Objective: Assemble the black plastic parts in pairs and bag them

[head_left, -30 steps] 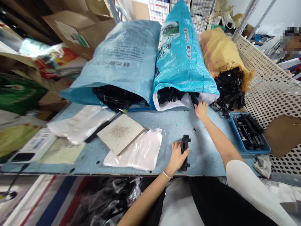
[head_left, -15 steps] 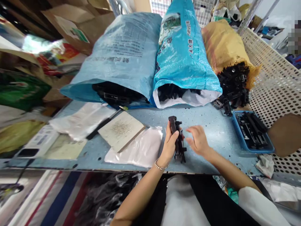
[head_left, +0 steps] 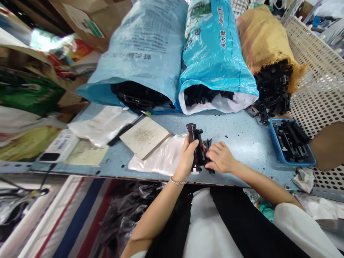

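My left hand point(head_left: 186, 156) grips a long black plastic device point(head_left: 197, 148) with jointed parts, held above the front of the bench, its thumb across the near face. On its right side a slim arm point(head_left: 209, 147) stands out from the main body. The curled fingers of my right hand point(head_left: 219, 157) are on this arm, and the fingertips are partly hidden. Left of the device lie a stack of clear plastic bags point(head_left: 154, 163) and a square pale board point(head_left: 145, 138) with dark specks.
Two blue woven sacks point(head_left: 146, 46) point(head_left: 215, 61) and a yellow sack point(head_left: 264, 39) with black parts spilling out stand behind. A blue basket point(head_left: 311, 159) holds similar black parts at right, beside a perforated cream panel point(head_left: 317, 79). A black-handled tool point(head_left: 116, 138) lies left.
The right hand has come in from beside the device and closed on its right side. The device now looks wider, its slim arm swung out. The view has shifted slightly.
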`<action>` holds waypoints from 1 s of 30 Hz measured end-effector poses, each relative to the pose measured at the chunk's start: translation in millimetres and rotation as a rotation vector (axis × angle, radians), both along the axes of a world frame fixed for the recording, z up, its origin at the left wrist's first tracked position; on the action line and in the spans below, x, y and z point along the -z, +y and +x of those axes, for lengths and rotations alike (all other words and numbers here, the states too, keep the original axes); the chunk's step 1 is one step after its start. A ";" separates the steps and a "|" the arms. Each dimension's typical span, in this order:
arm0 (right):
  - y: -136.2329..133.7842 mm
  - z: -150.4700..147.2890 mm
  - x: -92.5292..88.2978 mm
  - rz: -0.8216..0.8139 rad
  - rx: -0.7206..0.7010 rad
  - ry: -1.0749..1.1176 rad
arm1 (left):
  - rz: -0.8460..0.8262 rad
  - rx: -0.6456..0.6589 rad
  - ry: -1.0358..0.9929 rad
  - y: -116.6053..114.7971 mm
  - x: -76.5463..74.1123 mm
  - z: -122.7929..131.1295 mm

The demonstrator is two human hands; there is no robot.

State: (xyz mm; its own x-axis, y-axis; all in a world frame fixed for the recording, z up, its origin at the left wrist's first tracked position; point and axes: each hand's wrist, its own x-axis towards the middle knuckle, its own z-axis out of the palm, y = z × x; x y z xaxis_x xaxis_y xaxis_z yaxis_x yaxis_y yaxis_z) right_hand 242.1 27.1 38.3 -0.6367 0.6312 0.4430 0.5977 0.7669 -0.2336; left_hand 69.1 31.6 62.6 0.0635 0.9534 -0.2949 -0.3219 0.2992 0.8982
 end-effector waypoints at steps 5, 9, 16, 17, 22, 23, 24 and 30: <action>-18.7 -7.0 22.1 0.153 -0.081 -0.061 | -0.001 0.084 0.047 4.0 0.7 -6.9; 3.3 -14.1 26.2 -0.079 -0.024 -0.117 | 0.133 -0.003 0.372 15.3 37.2 -19.3; 166.5 -8.7 14.0 -0.214 0.681 0.024 | 0.162 0.045 0.524 -14.7 120.2 18.3; 190.2 -8.0 12.0 -0.230 0.752 -0.022 | 0.187 0.052 0.516 -19.4 126.7 25.7; 240.8 -2.6 2.1 -0.330 0.769 -0.151 | 0.184 0.043 0.330 -18.8 133.7 22.6; 234.8 0.7 0.9 -0.313 0.761 -0.088 | 0.160 0.030 0.281 -15.2 130.9 16.2; 223.4 4.9 0.2 -0.285 0.751 0.008 | 0.139 0.011 0.237 -10.9 126.8 10.2; 77.0 18.6 8.2 -0.312 0.566 0.610 | 0.050 -0.005 -0.255 22.0 79.0 10.4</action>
State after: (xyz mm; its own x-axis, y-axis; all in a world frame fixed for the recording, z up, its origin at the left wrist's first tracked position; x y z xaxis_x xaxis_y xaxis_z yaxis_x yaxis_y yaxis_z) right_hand 260.7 104.1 30.1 0.0984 0.9283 0.3585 0.5714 0.2423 -0.7841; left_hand 79.6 53.6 -16.4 0.1249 0.9668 -0.2229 -0.5411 0.2547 0.8015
